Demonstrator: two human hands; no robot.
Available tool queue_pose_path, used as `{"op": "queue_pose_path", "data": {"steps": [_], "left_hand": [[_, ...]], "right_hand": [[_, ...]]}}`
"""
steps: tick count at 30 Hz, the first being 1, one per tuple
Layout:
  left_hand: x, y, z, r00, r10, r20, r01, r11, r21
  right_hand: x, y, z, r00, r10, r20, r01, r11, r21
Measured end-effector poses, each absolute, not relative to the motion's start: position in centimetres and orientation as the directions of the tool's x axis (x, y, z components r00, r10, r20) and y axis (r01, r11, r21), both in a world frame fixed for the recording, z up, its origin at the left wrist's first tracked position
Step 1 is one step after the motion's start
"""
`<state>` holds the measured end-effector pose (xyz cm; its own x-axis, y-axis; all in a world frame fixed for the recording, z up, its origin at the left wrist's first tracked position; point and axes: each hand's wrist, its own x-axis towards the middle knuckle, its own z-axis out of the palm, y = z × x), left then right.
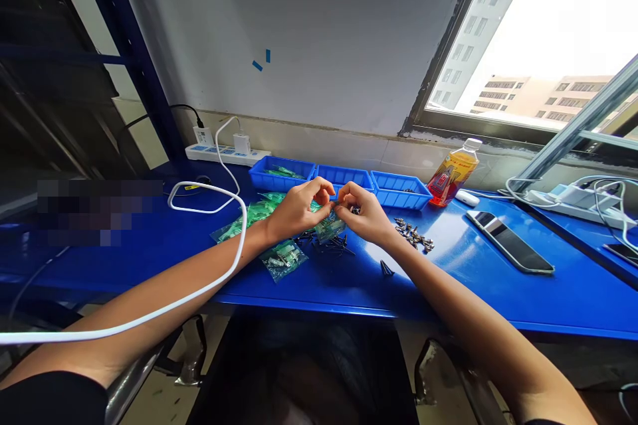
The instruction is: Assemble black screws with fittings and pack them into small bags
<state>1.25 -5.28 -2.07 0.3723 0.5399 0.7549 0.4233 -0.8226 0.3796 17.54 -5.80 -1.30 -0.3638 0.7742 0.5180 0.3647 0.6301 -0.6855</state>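
Note:
My left hand [301, 208] and my right hand [367, 215] meet over the blue table, fingers closed in a pinch. Between them hangs a small clear plastic bag [329, 230] with greenish contents, gripped near its top edge. Below my left wrist lies another clear bag [284, 257] with pale green and white pieces inside. Green packets [253, 212] are heaped beside my left forearm. Dark screws [339, 246] lie loose under the hands. To the right are a pile of brownish metal fasteners [415, 236] and a few dark screws [386, 268].
Blue bins [284, 182] stand in a row behind my hands. A drink bottle [453, 172] and a phone [511, 242] are on the right. A white cable [239, 246] loops across my left forearm from a power strip [226, 155]. Another power strip [578, 202] sits far right.

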Motion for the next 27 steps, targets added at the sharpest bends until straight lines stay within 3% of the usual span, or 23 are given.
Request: {"op": "queue_pose_path", "data": {"steps": [14, 27], "left_hand": [[1.29, -4.93, -2.58, 0.405, 0.507, 0.761, 0.417, -0.843, 0.339], [1.39, -4.98, -2.67, 0.410, 0.504, 0.760, 0.423, -0.843, 0.332]], "right_hand": [[17.57, -5.61, -1.55, -0.412, 0.716, 0.563, 0.422, 0.698, -0.579], [17.59, -5.68, -1.42, -0.410, 0.723, 0.556, 0.427, 0.691, -0.583]]}}
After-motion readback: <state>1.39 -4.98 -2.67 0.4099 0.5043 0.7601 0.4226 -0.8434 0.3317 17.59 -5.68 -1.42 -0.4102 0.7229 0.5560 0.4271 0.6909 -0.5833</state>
